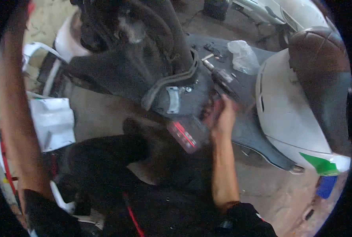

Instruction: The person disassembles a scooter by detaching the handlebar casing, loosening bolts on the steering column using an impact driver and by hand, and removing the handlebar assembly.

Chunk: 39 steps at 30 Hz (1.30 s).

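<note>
My right hand (224, 112) is closed around the handle of a cordless drill (184, 137), blurred by motion. Its red-and-black battery end points toward me, while its dark front end lies over the scooter's grey footboard (243, 114). Close by on the footboard are a small silver curved bracket (173, 100), some loose small metal parts (188, 89) and a crumpled clear plastic bag (243, 56). My left forearm reaches up along the left rim; the left hand is past the edge of view.
At right stands the scooter's white body (290, 106) under a brown-black seat (322, 75). Dark front panelling (140, 51) rises at top centre. A white sheet (52, 123) lies at left. Further right are a green piece (320, 164) and a blue box (326, 187).
</note>
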{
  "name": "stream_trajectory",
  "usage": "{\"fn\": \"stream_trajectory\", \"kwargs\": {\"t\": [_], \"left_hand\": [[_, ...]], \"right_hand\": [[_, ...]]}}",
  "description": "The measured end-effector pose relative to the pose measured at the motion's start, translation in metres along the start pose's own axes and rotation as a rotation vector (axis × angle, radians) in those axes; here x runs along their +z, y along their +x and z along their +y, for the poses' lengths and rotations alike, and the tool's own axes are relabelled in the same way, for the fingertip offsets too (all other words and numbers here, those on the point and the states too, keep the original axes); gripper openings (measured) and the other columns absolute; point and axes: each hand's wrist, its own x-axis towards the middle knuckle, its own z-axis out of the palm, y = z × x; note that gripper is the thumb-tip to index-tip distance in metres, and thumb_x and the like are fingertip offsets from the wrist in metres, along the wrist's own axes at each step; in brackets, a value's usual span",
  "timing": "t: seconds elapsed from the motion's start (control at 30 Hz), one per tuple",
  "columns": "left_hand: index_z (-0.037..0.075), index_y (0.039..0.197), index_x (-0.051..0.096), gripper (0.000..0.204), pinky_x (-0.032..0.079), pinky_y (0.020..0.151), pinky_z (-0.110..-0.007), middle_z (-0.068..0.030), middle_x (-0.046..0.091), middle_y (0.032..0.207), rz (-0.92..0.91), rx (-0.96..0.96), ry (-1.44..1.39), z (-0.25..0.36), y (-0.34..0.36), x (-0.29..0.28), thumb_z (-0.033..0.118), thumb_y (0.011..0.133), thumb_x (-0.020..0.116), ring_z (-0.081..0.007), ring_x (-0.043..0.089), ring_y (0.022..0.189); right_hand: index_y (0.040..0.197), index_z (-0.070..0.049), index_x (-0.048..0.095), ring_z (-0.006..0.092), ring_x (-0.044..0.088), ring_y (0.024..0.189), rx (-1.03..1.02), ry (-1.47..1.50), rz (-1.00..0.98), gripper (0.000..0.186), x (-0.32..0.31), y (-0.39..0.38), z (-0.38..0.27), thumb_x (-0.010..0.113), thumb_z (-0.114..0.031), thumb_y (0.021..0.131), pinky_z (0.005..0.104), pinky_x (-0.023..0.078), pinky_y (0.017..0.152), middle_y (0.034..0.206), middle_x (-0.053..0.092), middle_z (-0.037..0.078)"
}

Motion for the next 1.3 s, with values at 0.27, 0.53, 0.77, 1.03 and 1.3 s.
{"fn": "stream_trajectory", "kwargs": {"t": [0.27, 0.53, 0.77, 1.03, 1.3], "left_hand": [[0.001, 0.107, 0.059, 0.031, 0.049, 0.071, -0.027, -0.0055, 0.064, 0.088, -0.582, -1.318, -1.630, 0.305, 0.119, -0.233, 0.012, 0.080, 0.071, -0.0122, 0.059, 0.074], [0.004, 0.143, 0.020, 0.072, 0.047, 0.091, -0.033, -0.0153, 0.043, 0.136, -0.255, -0.979, -2.472, 0.350, 0.208, -0.197, 0.017, 0.089, 0.065, -0.0189, 0.054, 0.107], [0.002, 0.133, 0.035, 0.048, 0.051, 0.083, -0.034, -0.0114, 0.060, 0.109, -0.277, -1.264, -2.617, 0.393, 0.219, -0.183, 0.018, 0.094, 0.057, -0.0203, 0.061, 0.095], [0.003, 0.114, 0.054, 0.028, 0.050, 0.081, -0.029, -0.0084, 0.065, 0.101, -0.417, -1.383, -2.450, 0.383, 0.202, -0.168, 0.018, 0.092, 0.061, -0.0135, 0.060, 0.092], [0.001, 0.124, 0.050, 0.039, 0.048, 0.086, -0.034, -0.0124, 0.065, 0.107, -0.279, -1.090, -1.870, 0.306, 0.193, -0.179, 0.021, 0.092, 0.060, -0.0189, 0.062, 0.099]], "right_hand": [[0.080, -0.006, 0.055, 0.0173, 0.054, 0.045, -0.239, -0.107, -0.122, 0.031, -0.051, -0.046, -0.037, 0.059, -0.036, 0.086, 0.0314, 0.041, 0.036, 0.064, 0.058, 0.007], [0.106, -0.001, 0.057, 0.0235, 0.063, 0.077, -0.869, -0.272, -0.273, 0.031, -0.053, -0.030, -0.036, 0.064, -0.024, 0.085, 0.0347, 0.051, 0.067, 0.090, 0.066, 0.012], [0.103, -0.005, 0.067, 0.0246, 0.063, 0.090, -1.190, -1.054, -0.140, 0.024, -0.081, 0.010, -0.014, 0.065, -0.022, 0.086, 0.0382, 0.045, 0.088, 0.100, 0.069, 0.007], [0.131, -0.017, 0.051, 0.0314, 0.042, 0.127, -0.626, -1.104, -0.762, 0.048, -0.046, 0.007, -0.036, 0.053, -0.043, 0.090, 0.0499, 0.027, 0.108, 0.136, 0.049, 0.007], [0.128, -0.016, 0.053, 0.0292, 0.049, 0.119, -0.896, -1.149, -0.714, 0.040, -0.005, -0.034, -0.081, 0.056, -0.034, 0.091, 0.0465, 0.037, 0.099, 0.131, 0.052, 0.010]]}}
